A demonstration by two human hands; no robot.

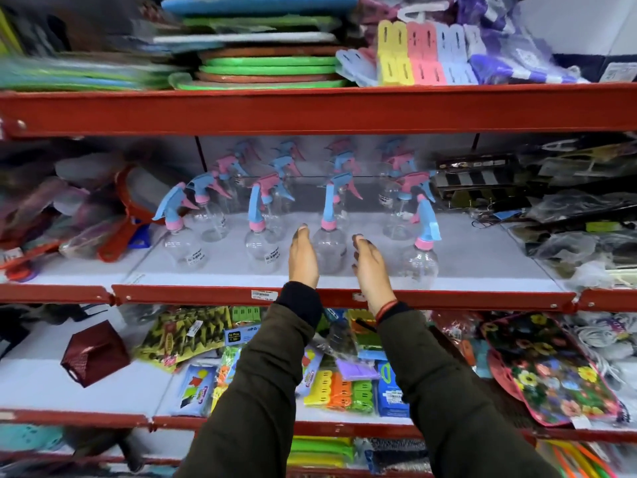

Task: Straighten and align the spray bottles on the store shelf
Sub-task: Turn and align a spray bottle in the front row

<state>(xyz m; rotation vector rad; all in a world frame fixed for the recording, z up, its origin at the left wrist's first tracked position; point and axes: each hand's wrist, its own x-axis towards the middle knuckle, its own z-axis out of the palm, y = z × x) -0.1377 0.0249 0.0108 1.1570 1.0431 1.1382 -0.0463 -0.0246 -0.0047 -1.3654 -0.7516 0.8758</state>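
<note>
My left hand [303, 258] and right hand [370, 267], both open and empty, flank the clear blue-triggered plastic spray bottle [330, 232].

Stacked mats [265, 60] — clothespin packs [348, 391]

Both arms in dark green sleeves reach up toward 12 o'clock, the left hand [303, 262] and the right hand [370, 270] held flat with fingers straight and together, palms facing each other across a narrow gap, a red thread around the right wrist.
</note>
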